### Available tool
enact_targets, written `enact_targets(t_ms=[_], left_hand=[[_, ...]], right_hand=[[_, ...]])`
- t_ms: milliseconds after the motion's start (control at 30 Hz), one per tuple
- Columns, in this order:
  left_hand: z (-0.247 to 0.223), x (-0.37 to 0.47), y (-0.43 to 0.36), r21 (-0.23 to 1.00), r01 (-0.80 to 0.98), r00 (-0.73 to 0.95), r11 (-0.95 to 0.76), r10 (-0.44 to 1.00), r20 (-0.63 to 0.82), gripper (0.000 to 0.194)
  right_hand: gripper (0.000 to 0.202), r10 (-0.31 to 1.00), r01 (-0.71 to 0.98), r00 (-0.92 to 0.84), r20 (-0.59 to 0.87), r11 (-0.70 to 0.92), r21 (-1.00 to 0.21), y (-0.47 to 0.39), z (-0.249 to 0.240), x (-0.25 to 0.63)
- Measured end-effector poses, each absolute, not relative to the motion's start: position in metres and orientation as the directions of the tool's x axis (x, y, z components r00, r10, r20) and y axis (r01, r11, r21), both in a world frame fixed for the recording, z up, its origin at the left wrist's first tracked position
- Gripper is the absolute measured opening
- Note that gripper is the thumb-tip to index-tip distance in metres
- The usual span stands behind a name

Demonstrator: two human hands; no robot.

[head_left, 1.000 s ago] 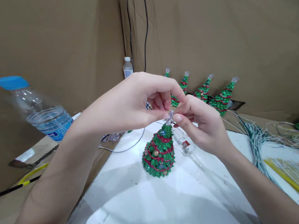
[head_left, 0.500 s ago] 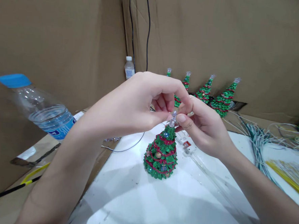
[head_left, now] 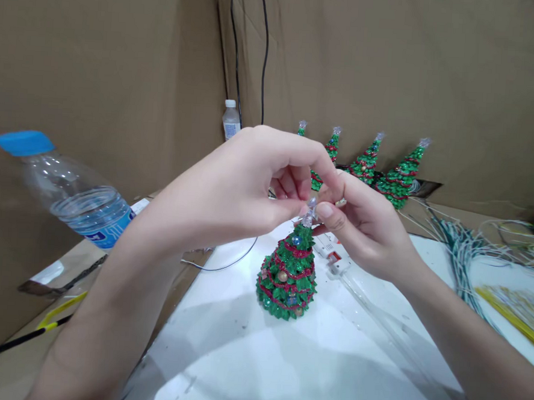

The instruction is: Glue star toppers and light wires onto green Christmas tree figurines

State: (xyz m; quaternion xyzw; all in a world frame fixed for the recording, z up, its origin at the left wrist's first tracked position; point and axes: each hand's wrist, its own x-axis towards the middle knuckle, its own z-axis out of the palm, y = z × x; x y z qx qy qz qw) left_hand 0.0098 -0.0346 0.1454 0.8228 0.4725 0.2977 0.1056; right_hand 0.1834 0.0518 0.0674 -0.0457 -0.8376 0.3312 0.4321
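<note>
A small green toy Christmas tree (head_left: 287,276), wound with red garland and dotted with little baubles, stands upright on the white tabletop (head_left: 247,368). At its tip sits a clear star (head_left: 310,213). My left hand (head_left: 272,182) pinches the star from the left between thumb and fingers. From the right, my right hand (head_left: 356,223) grips the same star, its thumb lying against it. The fingertips behind the star are partly hidden.
Several finished-looking trees (head_left: 397,175) line the cardboard wall (head_left: 393,63). A blue-capped water bottle (head_left: 86,195) is at the left, a smaller bottle (head_left: 231,120) behind. Green and white wires (head_left: 463,254) lie right; a glue gun (head_left: 333,255) rests behind the tree.
Almost nothing differs. Both hands stay on the star, and the tree keeps its place; the view has shifted very slightly.
</note>
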Motion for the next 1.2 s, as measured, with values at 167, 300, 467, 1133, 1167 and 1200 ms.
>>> enact_targets(t_ms=[167, 300, 467, 1133, 1167, 1200], left_hand=[[0.145, 0.0091, -0.034, 0.441, 0.719, 0.377, -0.537, 0.834, 0.403, 0.017], [0.1459, 0.0082, -0.0336, 0.43, 0.728, 0.39, -0.534, 0.839, 0.38, 0.016], [0.1461, 0.0088, -0.0328, 0.452, 0.733, 0.361, -0.509, 0.854, 0.376, 0.015], [0.1458, 0.0106, -0.0314, 0.452, 0.732, 0.358, -0.509, 0.853, 0.381, 0.014], [0.1458, 0.0106, -0.0313, 0.455, 0.731, 0.355, -0.508, 0.853, 0.383, 0.014], [0.1458, 0.0106, -0.0311, 0.459, 0.731, 0.352, -0.505, 0.855, 0.381, 0.014]], right_hand=[[0.019, 0.374, -0.206, -0.627, 0.683, 0.766, -0.609, 0.0516, 0.0676, 0.184], [0.019, 0.382, -0.197, -0.625, 0.681, 0.767, -0.61, 0.0519, 0.0671, 0.1838], [0.02, 0.385, -0.175, -0.61, 0.693, 0.788, -0.591, 0.0517, 0.0665, 0.1826], [0.02, 0.362, -0.193, -0.608, 0.707, 0.796, -0.574, 0.0527, 0.0651, 0.1825], [0.02, 0.36, -0.193, -0.608, 0.707, 0.797, -0.572, 0.053, 0.065, 0.1826], [0.02, 0.359, -0.193, -0.609, 0.707, 0.797, -0.572, 0.0532, 0.065, 0.1828]])
